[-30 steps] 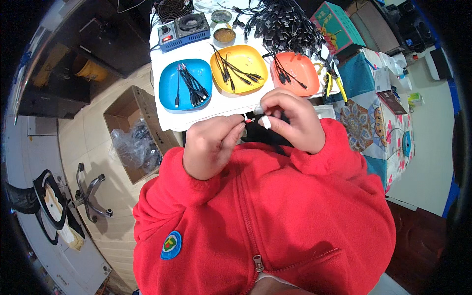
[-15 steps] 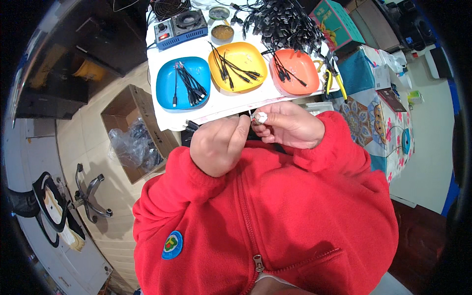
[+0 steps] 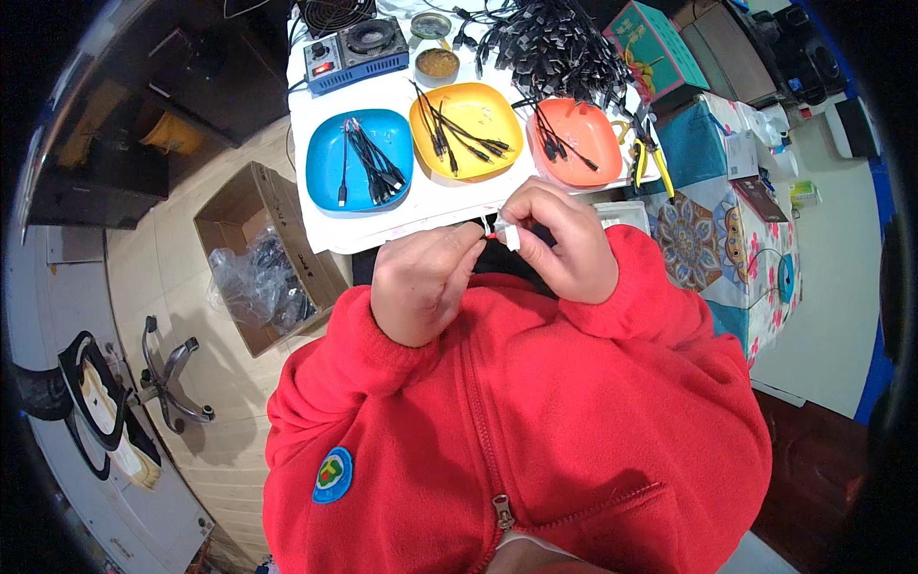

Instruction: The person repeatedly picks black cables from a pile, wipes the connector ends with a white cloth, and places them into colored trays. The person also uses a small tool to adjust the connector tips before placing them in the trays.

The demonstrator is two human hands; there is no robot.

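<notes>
Wires (image 3: pixel 491 233), red and white, peek out just past 12 o'clock from the middle of the view. The left hand (image 3: pixel 426 287) pinches them, finger and thumb pressed close. The right hand (image 3: pixel 566 241) is at their 3 o'clock side, curled, with a gap between thumb and pointing finger and white wraps (image 3: pixel 513 238) on both. I can't tell if its tips touch the wires. Half a second ago its thumb lay over its fingers, and a black plug stuck out past the left hand. Now the right hand has turned and opened a bit, and the plug is out of sight. I think the wire ends are easier to reach now, but not finished. The blue tray (image 3: pixel 325 158) at 11 o'clock, yellow tray (image 3: pixel 469 92) at 12 and orange tray (image 3: pixel 602 131) at 1 hold black cables (image 3: pixel 370 163), just like before.
</notes>
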